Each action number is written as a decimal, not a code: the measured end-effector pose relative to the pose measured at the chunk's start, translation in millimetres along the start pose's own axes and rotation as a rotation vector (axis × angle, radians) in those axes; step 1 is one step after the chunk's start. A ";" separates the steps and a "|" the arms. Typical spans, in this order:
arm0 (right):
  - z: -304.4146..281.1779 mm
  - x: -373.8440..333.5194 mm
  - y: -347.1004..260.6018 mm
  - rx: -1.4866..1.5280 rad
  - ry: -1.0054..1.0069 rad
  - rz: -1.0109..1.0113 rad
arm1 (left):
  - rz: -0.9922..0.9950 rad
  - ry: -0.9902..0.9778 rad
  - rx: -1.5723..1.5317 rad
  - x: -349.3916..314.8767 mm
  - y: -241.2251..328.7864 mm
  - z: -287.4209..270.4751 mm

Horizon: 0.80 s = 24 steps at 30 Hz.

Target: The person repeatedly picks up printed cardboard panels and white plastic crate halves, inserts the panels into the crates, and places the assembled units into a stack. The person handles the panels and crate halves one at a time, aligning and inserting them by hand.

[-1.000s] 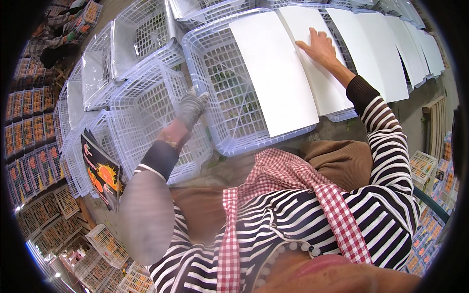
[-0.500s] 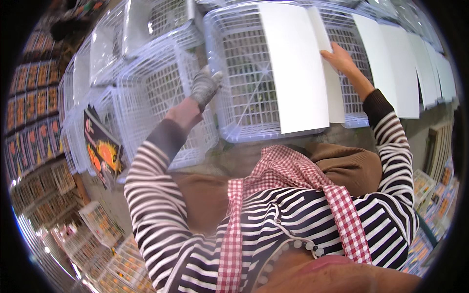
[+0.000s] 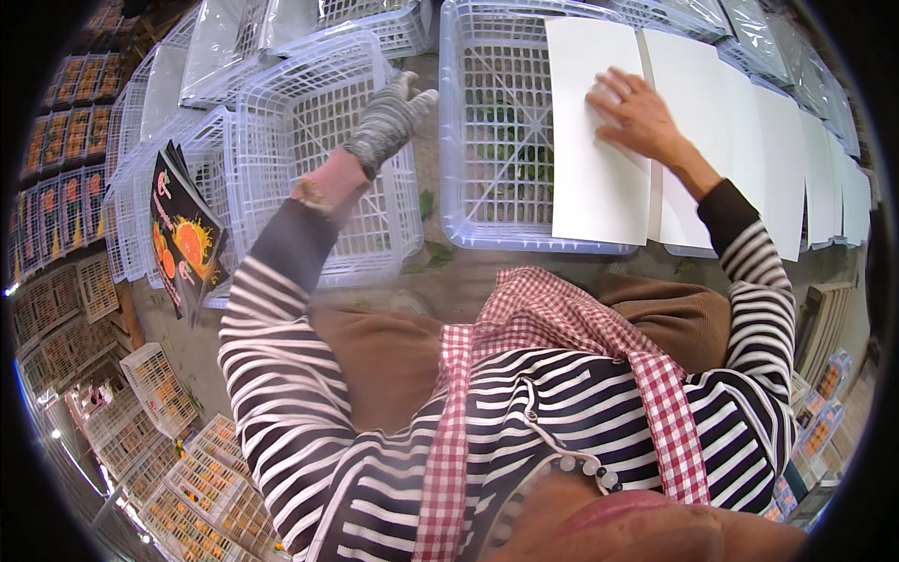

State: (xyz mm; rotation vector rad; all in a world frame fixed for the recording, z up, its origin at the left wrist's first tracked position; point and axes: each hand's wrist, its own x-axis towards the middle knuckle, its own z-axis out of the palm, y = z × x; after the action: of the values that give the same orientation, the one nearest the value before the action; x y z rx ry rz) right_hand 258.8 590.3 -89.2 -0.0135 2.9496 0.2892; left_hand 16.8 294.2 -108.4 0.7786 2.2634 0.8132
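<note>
My left hand (image 3: 384, 126), in a grey knitted glove, reaches over the right rim of a clear plastic lattice crate (image 3: 281, 103). Its fingers are apart, and nothing shows in them. The crate leans among others like it. To its right stands another lattice crate (image 3: 506, 66), with a white sheet (image 3: 585, 201) along its right part. My bare right hand (image 3: 637, 117) is on that sheet with fingers spread, slightly blurred. Further white sheets (image 3: 688, 206) stand in a row beyond it, overlapping.
Dark leaflets printed with oranges (image 3: 187, 234) lean on the crates at left. Filled crates with orange contents (image 3: 154, 384) are stacked at far left. Crates with clear film (image 3: 220, 47) line the back. Leaves lie on the floor (image 3: 435, 272) between the two near crates.
My right hand has left the pale sheet's edge it was holding and now lies spread on the white sheet. My left hand has moved off the middle crate's rim. The view has shifted.
</note>
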 end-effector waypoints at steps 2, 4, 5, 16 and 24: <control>13.3 -0.4 -5.3 -0.030 -0.125 0.040 | -0.003 0.019 -0.066 -4.0 -4.3 -10.7; 26.2 -4.0 4.1 -0.074 -0.257 0.038 | -0.084 0.071 -0.124 -10.0 -9.3 -22.8; 32.4 -8.9 10.0 0.009 -0.134 0.039 | -0.109 0.073 -0.190 -15.1 -12.3 -30.5; -73.7 48.1 -30.0 0.871 0.110 0.108 | -0.210 0.871 -0.025 -153.7 -143.5 -120.1; -273.4 80.0 -224.5 1.802 -0.549 -1.312 | -0.630 1.341 0.217 -275.9 -318.0 -151.3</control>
State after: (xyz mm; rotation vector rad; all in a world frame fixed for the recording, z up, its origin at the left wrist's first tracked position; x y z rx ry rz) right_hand 138.0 317.8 117.6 -1.1481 1.2032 -1.8916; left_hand -11.0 -150.9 -143.5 -0.6968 3.4507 0.8704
